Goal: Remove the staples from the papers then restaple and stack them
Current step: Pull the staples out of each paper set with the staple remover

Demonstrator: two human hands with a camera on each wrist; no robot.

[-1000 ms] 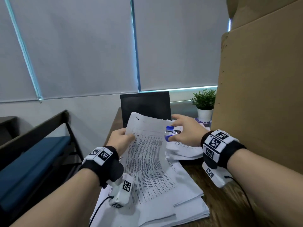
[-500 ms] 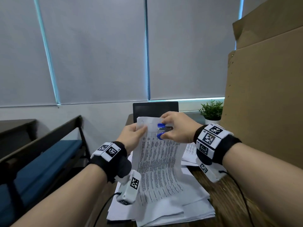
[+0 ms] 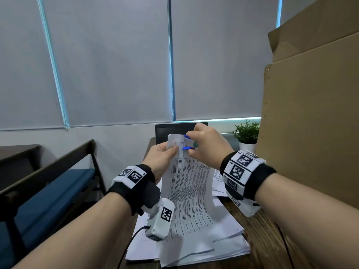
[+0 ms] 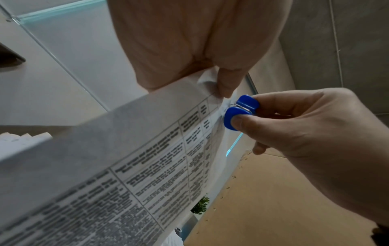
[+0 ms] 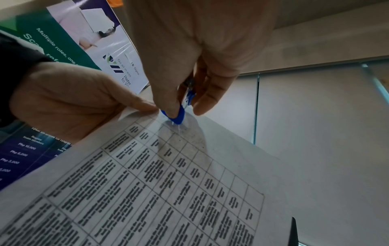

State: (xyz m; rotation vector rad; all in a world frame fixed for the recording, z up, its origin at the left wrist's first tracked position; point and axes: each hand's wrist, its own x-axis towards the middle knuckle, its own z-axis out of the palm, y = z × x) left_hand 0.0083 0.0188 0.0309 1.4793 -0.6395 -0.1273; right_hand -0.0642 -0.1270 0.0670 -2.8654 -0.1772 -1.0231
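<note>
A brown wood-grain desk point(image 3: 260, 235) carries a loose, fanned pile of white papers point(image 3: 204, 247) at its near left part, with more sheets point(image 3: 218, 181) lying just behind. At the far end stand a dark laptop screen point(image 3: 171, 131) and a small potted plant point(image 3: 246, 136), beside a tall cardboard box point(image 3: 310, 123) along the right side.

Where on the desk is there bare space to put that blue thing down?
Bare wood desk shows between the paper stack and the cardboard box. The far end is crowded: laptop, potted plant, loose sheets.
</note>
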